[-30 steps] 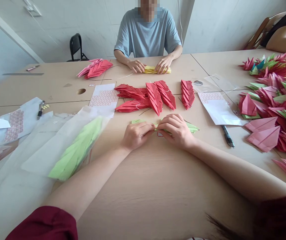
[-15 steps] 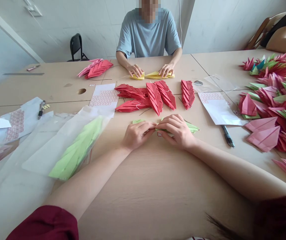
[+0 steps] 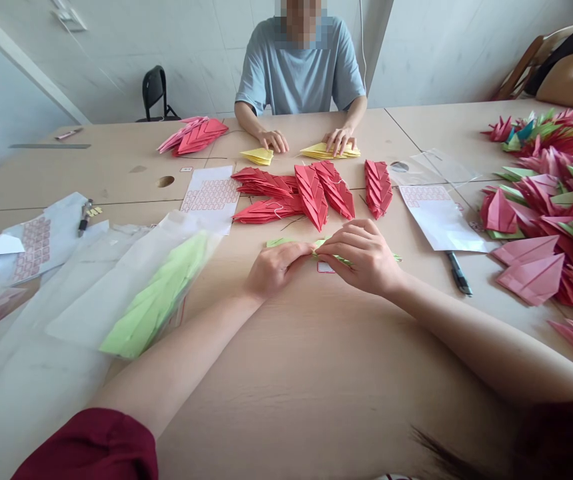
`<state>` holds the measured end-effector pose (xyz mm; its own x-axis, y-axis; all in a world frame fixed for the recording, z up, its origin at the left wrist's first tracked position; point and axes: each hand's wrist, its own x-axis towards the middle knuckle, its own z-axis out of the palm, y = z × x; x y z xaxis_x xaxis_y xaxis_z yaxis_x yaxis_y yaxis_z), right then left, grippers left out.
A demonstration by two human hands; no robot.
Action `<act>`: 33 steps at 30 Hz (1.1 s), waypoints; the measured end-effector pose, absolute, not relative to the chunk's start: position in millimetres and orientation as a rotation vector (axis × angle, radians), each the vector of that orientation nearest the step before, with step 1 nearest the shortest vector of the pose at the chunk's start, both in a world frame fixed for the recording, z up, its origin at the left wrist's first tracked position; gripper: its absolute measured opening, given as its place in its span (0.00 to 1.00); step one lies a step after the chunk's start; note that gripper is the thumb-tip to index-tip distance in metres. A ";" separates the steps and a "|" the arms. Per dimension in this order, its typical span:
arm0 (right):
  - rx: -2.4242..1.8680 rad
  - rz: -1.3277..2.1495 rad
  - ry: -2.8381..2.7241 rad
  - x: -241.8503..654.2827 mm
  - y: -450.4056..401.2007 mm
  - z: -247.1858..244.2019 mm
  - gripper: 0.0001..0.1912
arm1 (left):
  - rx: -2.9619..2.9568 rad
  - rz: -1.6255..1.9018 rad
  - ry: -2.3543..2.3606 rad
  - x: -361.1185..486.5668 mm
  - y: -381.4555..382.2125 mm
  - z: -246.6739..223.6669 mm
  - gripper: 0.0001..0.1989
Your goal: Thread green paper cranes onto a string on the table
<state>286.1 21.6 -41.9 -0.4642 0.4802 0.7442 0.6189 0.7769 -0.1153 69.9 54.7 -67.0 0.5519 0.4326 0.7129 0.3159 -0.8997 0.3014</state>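
Observation:
On the table in front of me lies light green folded paper (image 3: 277, 243), mostly covered by my hands. My left hand (image 3: 277, 268) pinches it between thumb and fingers near the middle. Against those fingertips, my right hand (image 3: 363, 259) has its thumb and fingers closed on the same paper, whose right end peeks out behind the knuckles. Just beyond are several red pleated paper bundles (image 3: 311, 197) with white thread, some stacked crosswise. A small red-outlined label (image 3: 325, 267) shows on the table below the right fingers.
To the left, a clear bag (image 3: 81, 320) holds a green pleated paper piece (image 3: 159, 293). A heap of pink, red and green folded paper (image 3: 556, 200) fills the right side, near a pen (image 3: 459, 273) and a label sheet (image 3: 439, 217). Across sits a person (image 3: 301, 73) handling yellow folded paper (image 3: 331, 151).
My right hand has shifted slightly right, its fingers lifting a little, uncovering more of the label. Opposite, the person's hands have drawn the yellow paper pieces further apart.

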 end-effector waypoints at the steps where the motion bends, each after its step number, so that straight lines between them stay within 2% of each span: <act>1: -0.823 -0.212 -2.165 286.2 21.0 -39.7 0.03 | 2.646 1.275 0.632 69.6 54.9 -67.3 0.11; 14: -0.793 -0.113 -2.224 283.7 18.7 -36.2 0.03 | 2.737 1.299 0.611 74.1 48.4 -62.9 0.09; 25: -0.805 0.157 -2.227 287.7 22.4 -30.6 0.04 | 2.854 1.279 0.583 71.0 48.9 -65.6 0.09; 33: -0.883 0.080 -2.196 294.2 28.2 -32.9 0.04 | 2.706 1.338 0.587 70.5 53.6 -65.8 0.08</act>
